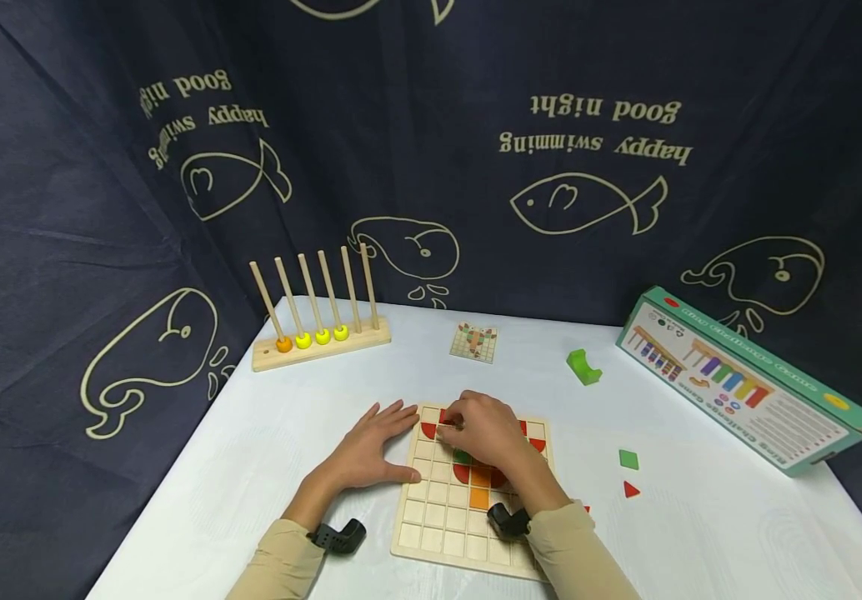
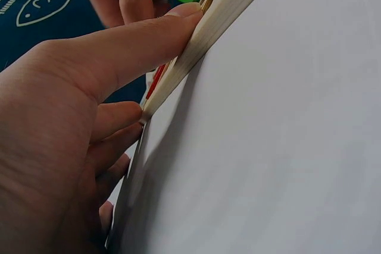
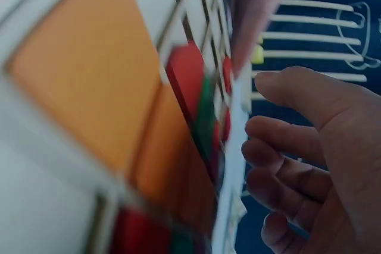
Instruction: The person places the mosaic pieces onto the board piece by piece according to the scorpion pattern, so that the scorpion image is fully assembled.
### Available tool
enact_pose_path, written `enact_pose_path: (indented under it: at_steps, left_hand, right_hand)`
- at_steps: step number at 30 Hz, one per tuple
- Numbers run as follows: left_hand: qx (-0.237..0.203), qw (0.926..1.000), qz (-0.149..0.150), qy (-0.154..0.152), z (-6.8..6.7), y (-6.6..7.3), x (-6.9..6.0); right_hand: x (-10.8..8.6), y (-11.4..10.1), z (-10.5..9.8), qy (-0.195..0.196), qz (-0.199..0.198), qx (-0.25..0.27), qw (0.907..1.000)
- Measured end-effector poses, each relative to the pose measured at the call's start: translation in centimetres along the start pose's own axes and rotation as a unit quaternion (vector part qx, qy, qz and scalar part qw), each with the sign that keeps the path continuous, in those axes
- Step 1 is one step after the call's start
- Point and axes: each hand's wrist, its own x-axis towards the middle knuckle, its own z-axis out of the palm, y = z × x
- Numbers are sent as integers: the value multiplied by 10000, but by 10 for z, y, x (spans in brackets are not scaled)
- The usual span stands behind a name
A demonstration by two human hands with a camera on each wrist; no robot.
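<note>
A wooden grid board [image 1: 423, 533] lies flat on the white table, with several red, green and orange tiles in its squares. My left hand [image 1: 367, 446] rests at its left side with fingers spread and straight. In the left wrist view the thumb [image 2: 172, 25] touches the board's edge [image 2: 208, 37]. Above the board's far part is my right hand [image 1: 487, 429], near a red rounded tile [image 1: 428, 430]. The right wrist view shows its fingers [image 3: 286, 135] loosely bent, thumb apart, with no tile visible between them. Orange tiles [image 1: 479, 497] sit near the board's middle.
Right of the board lie a green square tile [image 1: 629, 460] and a red triangle tile [image 1: 631, 489]. Behind stand a pattern card [image 1: 473, 342], a green curved block [image 1: 584, 367], a peg rack [image 1: 322, 350] with beads and a game box [image 1: 746, 379]. Dark printed cloth hangs behind.
</note>
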Motion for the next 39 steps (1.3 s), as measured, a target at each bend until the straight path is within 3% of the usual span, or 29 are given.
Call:
enact_pose_path:
  at_steps: [6,14,22,28,32,39]
  left_hand:
    - [14,10000,38,12,1,-1,-1]
    - [15,10000,57,29,2,-1,-1]
    - [48,9999,98,6,2,-1,-1]
    - [82,9999,116,10,1,0,0]
    - [72,9999,118,9,1,0,0]
    - [114,9999,125,32,2,-2,1]
  right_hand:
    - [-19,23,-19,414,271,74,9987]
    - [-62,64,-40,914,931,212,9912]
    - [-103,107,-55,859,1414,84,9862]
    - [-129,129,-63,483,1826,29,9820]
    - [-139,139,-65,242,2069,-8,9781]
    - [-148,150,-64,303,2074,60,9778]
